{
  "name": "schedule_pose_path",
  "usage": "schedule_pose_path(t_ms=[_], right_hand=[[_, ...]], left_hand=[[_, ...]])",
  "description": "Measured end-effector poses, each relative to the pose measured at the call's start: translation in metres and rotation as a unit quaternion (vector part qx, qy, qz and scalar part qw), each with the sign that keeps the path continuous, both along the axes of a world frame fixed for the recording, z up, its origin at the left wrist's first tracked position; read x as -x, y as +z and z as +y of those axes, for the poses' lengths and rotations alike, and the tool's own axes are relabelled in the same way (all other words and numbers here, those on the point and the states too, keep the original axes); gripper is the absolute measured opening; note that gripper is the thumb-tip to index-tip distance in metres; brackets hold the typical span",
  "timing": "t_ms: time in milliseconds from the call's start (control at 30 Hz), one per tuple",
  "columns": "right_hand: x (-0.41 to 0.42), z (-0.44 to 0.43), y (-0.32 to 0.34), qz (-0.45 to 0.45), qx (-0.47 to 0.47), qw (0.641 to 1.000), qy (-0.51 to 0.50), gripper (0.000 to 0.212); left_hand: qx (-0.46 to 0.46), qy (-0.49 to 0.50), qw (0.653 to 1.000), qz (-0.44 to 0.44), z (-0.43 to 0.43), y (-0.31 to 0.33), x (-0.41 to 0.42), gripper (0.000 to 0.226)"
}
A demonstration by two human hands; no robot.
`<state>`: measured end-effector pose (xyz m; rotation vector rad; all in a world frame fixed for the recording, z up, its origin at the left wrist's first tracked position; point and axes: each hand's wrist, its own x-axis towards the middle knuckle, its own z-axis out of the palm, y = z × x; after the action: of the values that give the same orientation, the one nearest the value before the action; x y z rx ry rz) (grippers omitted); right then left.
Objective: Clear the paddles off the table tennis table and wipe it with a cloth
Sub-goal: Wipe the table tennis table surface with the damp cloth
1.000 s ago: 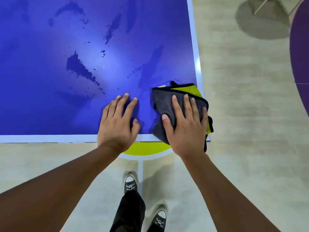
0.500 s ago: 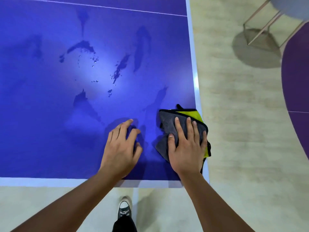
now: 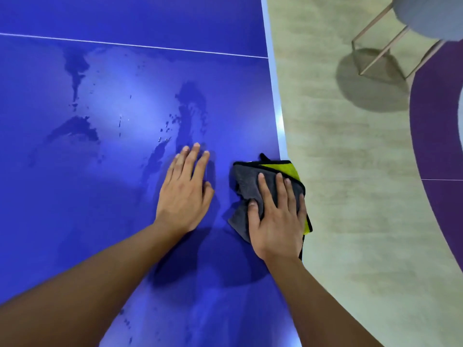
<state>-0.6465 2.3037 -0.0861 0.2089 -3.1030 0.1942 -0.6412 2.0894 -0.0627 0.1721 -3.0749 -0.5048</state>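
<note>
The blue table tennis table [image 3: 105, 221] fills the left and middle of the view, with dark wet streaks [image 3: 190, 111] and droplets on its surface. My right hand [image 3: 275, 219] presses flat on a folded grey and yellow-green cloth [image 3: 246, 179] near the table's right white edge. My left hand [image 3: 185, 191] lies flat on the bare blue surface just left of the cloth, fingers slightly spread, holding nothing. No paddles are in view.
A white line [image 3: 140, 46] crosses the table at the back. Beige floor [image 3: 350, 221] lies right of the table, with a purple floor patch [image 3: 441, 136] at far right. A stool with thin metal legs [image 3: 375, 48] stands at the upper right.
Both hands and the cloth have slid forward over the table, away from its near edge, along the right side. The near edge and my shoes have left the view.
</note>
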Motion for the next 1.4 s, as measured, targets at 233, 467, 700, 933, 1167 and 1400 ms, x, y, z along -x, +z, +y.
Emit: schedule_pose_path(t_ms=[233,467,700,933,1167,1400], right_hand=[[0.147,-0.038,0.001,-0.003,0.039,0.999,0.004,0.061],[0.278,-0.084,0.005,-0.012,0.057,0.998,-0.009,0.062],[0.365,-0.114,0.002,-0.008,0.065,0.998,0.004,0.064],[0.360,-0.112,0.006,-0.007,0.060,0.998,0.015,0.063],[0.277,-0.085,0.007,-0.005,0.058,0.998,0.018,0.061],[0.126,-0.048,0.005,0.010,0.040,0.999,0.003,0.059]], left_hand=[[0.048,0.012,0.999,-0.015,-0.005,-0.011,0.020,0.069],[0.057,0.016,0.998,-0.036,-0.002,-0.008,0.026,0.073],[0.066,0.015,0.997,-0.045,-0.004,-0.009,0.031,0.073],[0.060,0.015,0.997,-0.044,-0.004,-0.006,0.027,0.071],[0.046,0.015,0.998,-0.028,-0.003,-0.007,0.027,0.069],[0.042,0.019,0.999,0.004,-0.005,-0.012,0.022,0.067]])
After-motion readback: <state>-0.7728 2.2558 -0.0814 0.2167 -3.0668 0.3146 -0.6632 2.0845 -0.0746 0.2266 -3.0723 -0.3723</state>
